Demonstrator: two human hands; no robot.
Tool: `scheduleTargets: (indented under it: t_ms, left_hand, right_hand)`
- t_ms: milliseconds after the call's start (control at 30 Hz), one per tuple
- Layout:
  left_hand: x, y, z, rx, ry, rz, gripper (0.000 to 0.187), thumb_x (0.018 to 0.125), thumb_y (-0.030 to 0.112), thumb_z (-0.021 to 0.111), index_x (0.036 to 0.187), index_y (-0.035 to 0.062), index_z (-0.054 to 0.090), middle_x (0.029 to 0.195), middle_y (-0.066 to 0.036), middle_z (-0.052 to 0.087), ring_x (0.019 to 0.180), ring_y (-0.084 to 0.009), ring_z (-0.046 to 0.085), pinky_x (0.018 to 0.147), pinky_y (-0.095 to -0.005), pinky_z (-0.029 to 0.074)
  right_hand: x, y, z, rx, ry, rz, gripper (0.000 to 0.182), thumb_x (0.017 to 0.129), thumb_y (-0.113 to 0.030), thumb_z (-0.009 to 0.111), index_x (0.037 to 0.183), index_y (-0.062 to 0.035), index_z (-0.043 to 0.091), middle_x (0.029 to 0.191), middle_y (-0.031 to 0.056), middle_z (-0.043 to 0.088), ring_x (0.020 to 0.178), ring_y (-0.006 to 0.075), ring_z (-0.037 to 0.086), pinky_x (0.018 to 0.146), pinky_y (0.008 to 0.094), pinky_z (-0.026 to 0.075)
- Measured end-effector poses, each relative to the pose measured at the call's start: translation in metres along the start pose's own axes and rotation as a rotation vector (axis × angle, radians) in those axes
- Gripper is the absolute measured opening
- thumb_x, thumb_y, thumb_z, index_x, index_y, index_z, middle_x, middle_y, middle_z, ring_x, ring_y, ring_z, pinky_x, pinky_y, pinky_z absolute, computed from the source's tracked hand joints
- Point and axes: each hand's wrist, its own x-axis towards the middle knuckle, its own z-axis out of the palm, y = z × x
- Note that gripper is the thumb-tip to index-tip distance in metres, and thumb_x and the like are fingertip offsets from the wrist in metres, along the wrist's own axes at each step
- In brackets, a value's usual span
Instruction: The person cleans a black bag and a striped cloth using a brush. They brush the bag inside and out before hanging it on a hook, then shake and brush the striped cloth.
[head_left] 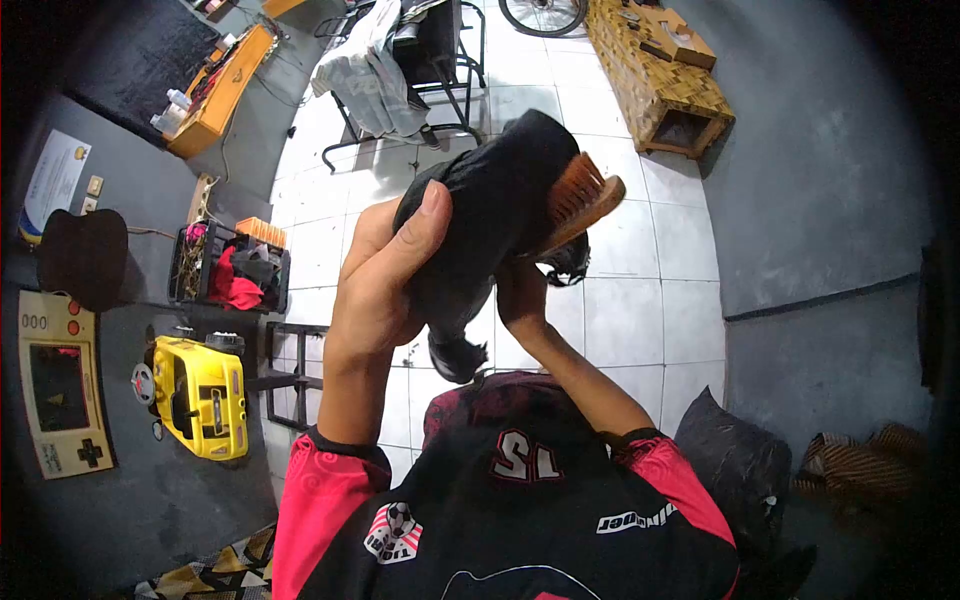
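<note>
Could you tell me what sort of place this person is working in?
Probably a room in a home, used for storage or hobbies: white tiled floor, a yellow toy car, a crate of clutter and a clothes-draped rack stand around.

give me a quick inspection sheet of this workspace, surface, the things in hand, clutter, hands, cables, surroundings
surface: white tiled floor, no table under the hands
job's things: black shoe held up in the air; wooden brush with its bristles against the shoe
clutter: black crate full of red cloth and odds, yellow toy car, orange shelf with bottles
grippers: left hand gripping the shoe, thumb on top; right hand mostly hidden behind the shoe, holding the brush
cables: a thin cord on the floor near the orange shelf
surroundings: grey walls, metal rack draped with cloth, woven bench, bicycle wheel, black bag
</note>
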Motion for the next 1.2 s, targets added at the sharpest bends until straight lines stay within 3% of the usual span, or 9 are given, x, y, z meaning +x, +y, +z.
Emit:
scheduleTargets:
  t_ms: [100,200,300,333,433,700,900,967,1200]
  left_hand:
    - [0.001,0.006,0.0,-0.029,0.072,0.077,0.044,0.091,0.035,0.048,0.107,-0.0056,0.055,0.092,-0.012,0.062,0.077,-0.0151,0.062,0.066,-0.0261,0.049]
    - [0.004,0.009,-0.01,-0.263,0.121,0.167,0.044,0.092,0.034,0.047,0.108,-0.0061,0.053,0.095,-0.015,0.063,0.082,-0.0201,0.064,0.074,-0.0299,0.052]
    - [0.002,0.012,-0.014,-0.467,0.154,0.207,0.04,0.093,0.032,0.046,0.108,-0.0047,0.054,0.096,-0.015,0.063,0.083,-0.0204,0.064,0.076,-0.0314,0.052]
    - [0.002,0.012,-0.015,-0.556,0.159,0.215,0.039,0.093,0.031,0.046,0.108,-0.0042,0.054,0.096,-0.015,0.063,0.083,-0.0203,0.064,0.076,-0.0319,0.052]
    - [0.001,0.015,-0.021,-0.489,0.179,0.268,0.037,0.093,0.03,0.046,0.106,-0.003,0.056,0.098,-0.014,0.063,0.084,-0.02,0.064,0.076,-0.0328,0.052]
    - [0.016,-0.023,-0.037,-0.295,0.503,0.143,0.034,0.09,0.027,0.049,0.105,-0.003,0.057,0.099,-0.012,0.062,0.088,-0.0205,0.062,0.078,-0.0326,0.049]
    - [0.027,-0.076,-0.052,-0.405,0.534,0.128,0.038,0.093,0.027,0.046,0.112,-0.0049,0.05,0.108,-0.017,0.059,0.094,-0.0238,0.061,0.081,-0.0374,0.05]
    - [0.026,-0.097,-0.048,-0.499,0.582,0.147,0.037,0.093,0.026,0.046,0.115,-0.0045,0.047,0.11,-0.017,0.057,0.098,-0.0264,0.059,0.083,-0.0399,0.049]
    - [-0.007,-0.167,-0.022,-0.61,0.617,0.114,0.033,0.092,0.012,0.048,0.121,-0.0014,0.041,0.113,-0.01,0.052,0.099,-0.0194,0.054,0.087,-0.0338,0.045]
  right_hand:
    - [0.006,-0.009,0.005,-0.074,-0.309,0.219,0.03,0.088,-0.015,0.05,0.114,0.0002,0.05,0.109,0.0218,0.057,0.1,0.0348,0.056,0.082,0.0397,0.046]
    - [-0.008,0.027,0.0,-0.185,-0.747,-0.081,0.033,0.087,-0.009,0.044,0.12,-0.0028,0.046,0.117,0.0189,0.053,0.109,0.0324,0.051,0.09,0.0395,0.042]
    - [-0.087,0.201,0.041,-0.592,-0.435,-0.688,0.027,0.078,-0.012,0.048,0.105,-0.0124,0.054,0.1,0.0054,0.054,0.096,0.02,0.052,0.081,0.0343,0.045]
    - [-0.091,0.18,0.023,-0.792,-0.737,-0.202,0.023,0.079,-0.015,0.049,0.1,-0.0133,0.057,0.094,0.0034,0.058,0.09,0.0206,0.056,0.077,0.0357,0.046]
    - [-0.131,0.262,0.002,-0.981,-0.704,-0.254,0.015,0.079,-0.02,0.054,0.085,-0.0091,0.061,0.076,0.0084,0.06,0.083,0.0234,0.061,0.071,0.0372,0.048]
    - [-0.099,0.161,-0.029,-0.264,-0.242,-0.037,0.021,0.081,-0.021,0.062,0.083,-0.0015,0.055,0.065,0.0171,0.051,0.064,0.0349,0.057,0.06,0.0393,0.046]
    - [-0.052,0.014,-0.043,0.546,-0.247,0.62,0.028,0.088,-0.025,0.056,0.082,0.0014,0.059,0.059,0.0032,0.052,0.059,0.0125,0.052,0.055,0.0277,0.042]
    - [-0.044,-0.016,-0.049,0.912,-0.551,0.583,0.033,0.091,-0.028,0.052,0.087,0.003,0.06,0.064,0.0001,0.055,0.06,0.0084,0.052,0.056,0.024,0.043]
    - [-0.037,-0.03,-0.005,1.097,-0.32,0.576,0.039,0.094,-0.037,0.045,0.079,-0.0029,0.057,0.075,-0.0036,0.049,0.069,0.005,0.042,0.061,0.0234,0.037]
